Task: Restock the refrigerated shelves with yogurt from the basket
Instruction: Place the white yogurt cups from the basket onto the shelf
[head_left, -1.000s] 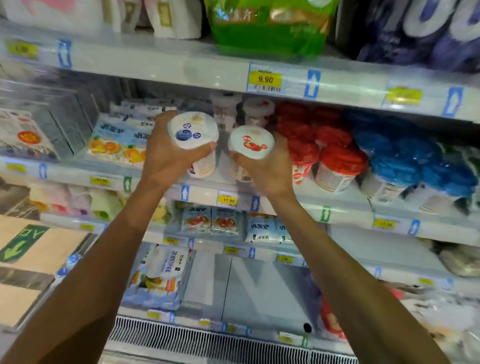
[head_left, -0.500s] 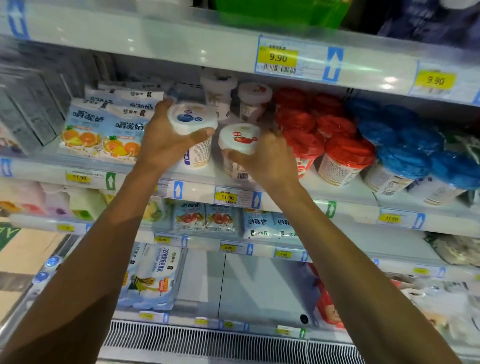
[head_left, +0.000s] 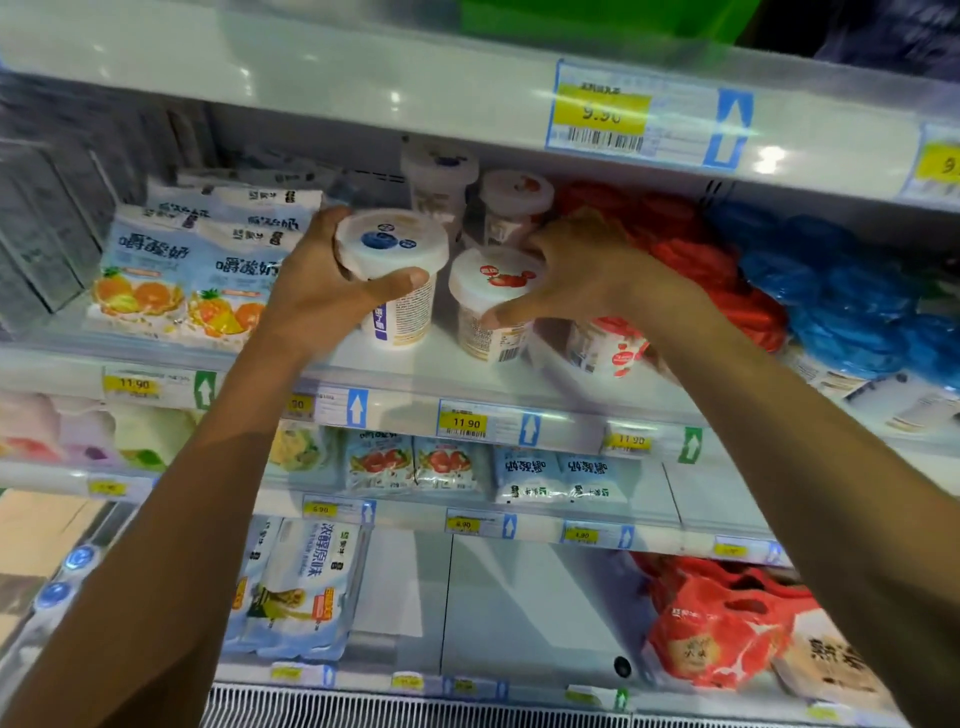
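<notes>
**Two yogurt cups at the middle shelf**

We see both arms reaching up into the chiller. The left hand (head_left: 317, 296) is wrapped around a blueberry-lid cup (head_left: 392, 249), fingers behind it and thumb across the front just under the lid; the cup's base sits at or just above the shelf (head_left: 426, 371), and we cannot tell whether it touches. The right hand (head_left: 587, 270) is spread wide around a strawberry-lid cup (head_left: 493, 301), thumb low against the cup's side and fingers arched over and behind the lid. Whether that hand grips the cup or only rests against it we cannot tell. This cup stands upright on the shelf, just right of the blueberry one, the two close but apart.

Behind them, deeper on the same shelf, stand two more white cups (head_left: 478, 192), one with a blue mark on its lid and one with a red mark. To the right of the right hand lie red-lidded tubs (head_left: 717, 270), and further right blue-lidded tubs (head_left: 841, 291). To the left of the left hand are flat yogurt packs printed with orange and pineapple (head_left: 182, 280).

Yellow price tags (head_left: 462, 422) line the shelf edge below the cups. The shelf underneath holds small pouches with strawberry pictures (head_left: 410, 462). The basket is not in view.
</notes>
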